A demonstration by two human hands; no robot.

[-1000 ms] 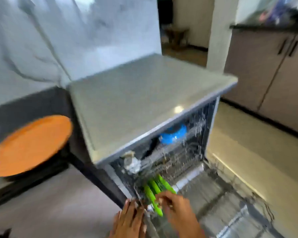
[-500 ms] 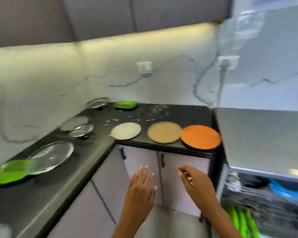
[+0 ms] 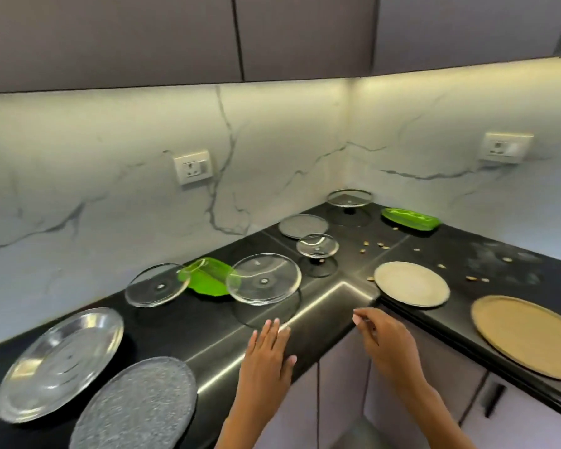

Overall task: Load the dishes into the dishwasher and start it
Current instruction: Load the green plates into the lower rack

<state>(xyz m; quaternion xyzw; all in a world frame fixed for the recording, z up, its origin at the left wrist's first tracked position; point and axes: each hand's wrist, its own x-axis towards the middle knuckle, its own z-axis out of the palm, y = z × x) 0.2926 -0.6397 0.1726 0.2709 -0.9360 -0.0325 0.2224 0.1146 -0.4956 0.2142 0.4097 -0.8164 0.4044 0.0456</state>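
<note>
Both hands empty above the counter (image 3: 321,306) edge: left hand (image 3: 268,358) flat, right hand (image 3: 386,338) loosely curled.
Dishes lie spread across the counter; nearest, the glass plate (image 3: 263,278). Best lifted by its rim with both hands, kept level.

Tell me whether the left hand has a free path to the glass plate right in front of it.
Probably yes: the left hand is open above the counter edge, with nothing between it and the glass plate.
</note>
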